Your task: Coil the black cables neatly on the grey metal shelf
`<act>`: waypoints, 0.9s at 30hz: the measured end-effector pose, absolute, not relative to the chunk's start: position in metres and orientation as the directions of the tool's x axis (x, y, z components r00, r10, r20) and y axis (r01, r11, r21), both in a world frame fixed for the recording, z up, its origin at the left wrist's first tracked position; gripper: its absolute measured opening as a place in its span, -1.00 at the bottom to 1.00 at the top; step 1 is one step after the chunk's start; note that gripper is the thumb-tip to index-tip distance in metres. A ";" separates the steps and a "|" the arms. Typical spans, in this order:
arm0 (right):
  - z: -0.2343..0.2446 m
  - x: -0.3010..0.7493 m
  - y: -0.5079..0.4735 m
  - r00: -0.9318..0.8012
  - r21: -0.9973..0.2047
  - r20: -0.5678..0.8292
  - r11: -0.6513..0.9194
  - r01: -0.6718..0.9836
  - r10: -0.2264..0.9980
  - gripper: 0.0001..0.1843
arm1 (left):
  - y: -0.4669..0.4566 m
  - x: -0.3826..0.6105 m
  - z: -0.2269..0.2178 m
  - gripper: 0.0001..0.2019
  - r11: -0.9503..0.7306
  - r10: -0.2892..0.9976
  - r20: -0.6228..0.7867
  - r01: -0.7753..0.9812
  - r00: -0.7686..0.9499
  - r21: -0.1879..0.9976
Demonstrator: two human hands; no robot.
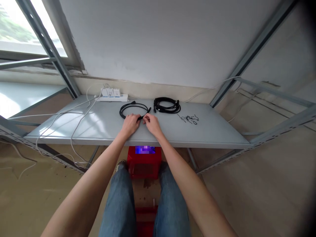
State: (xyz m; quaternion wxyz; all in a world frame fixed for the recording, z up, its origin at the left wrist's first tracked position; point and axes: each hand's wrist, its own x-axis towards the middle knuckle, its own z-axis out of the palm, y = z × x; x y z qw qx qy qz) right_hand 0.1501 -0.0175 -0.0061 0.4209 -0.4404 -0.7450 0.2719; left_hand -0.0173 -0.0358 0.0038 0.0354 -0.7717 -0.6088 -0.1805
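A loosely coiled black power cable [120,113] lies on the grey shelf [108,128], a plug at its far side. My left hand [131,124] is closed on the near part of this coil and presses it to the shelf. Right beside it, my right hand [151,123] pinches thumb and fingers together at the bundled cable; what sits between its fingertips is too small to make out. A thicker coil of black cable [158,108] rests behind and to the right of my right hand. Farther right is a loose scatter of short black ties [189,118].
A white power strip [112,98] with several adapters stands at the back left, and white cords [74,126] run over the shelf's left side. Metal uprights [243,65] flank the shelf. A red stool [143,166] stands below, between my legs.
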 end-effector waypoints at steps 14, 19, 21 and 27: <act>-0.008 0.152 -0.011 -0.122 -0.712 0.451 0.439 0.547 0.884 -0.83 | -0.038 -0.018 0.004 -0.64 -0.296 0.915 0.331 0.941 0.231 0.162; -0.006 0.152 -0.014 -0.086 -0.776 0.446 0.432 0.460 0.891 -0.84 | -0.040 -0.019 0.006 -0.68 -0.324 0.902 0.350 0.932 0.254 0.159; -0.006 0.152 -0.015 -0.100 -0.802 0.447 0.447 0.396 0.889 -0.86 | -0.041 -0.019 0.008 -0.69 -0.328 0.899 0.360 0.928 0.248 0.179; -0.006 0.154 -0.015 -0.161 -0.846 0.430 0.459 0.272 0.888 -0.88 | -0.041 -0.018 0.008 -0.71 -0.323 0.908 0.354 0.911 0.223 0.256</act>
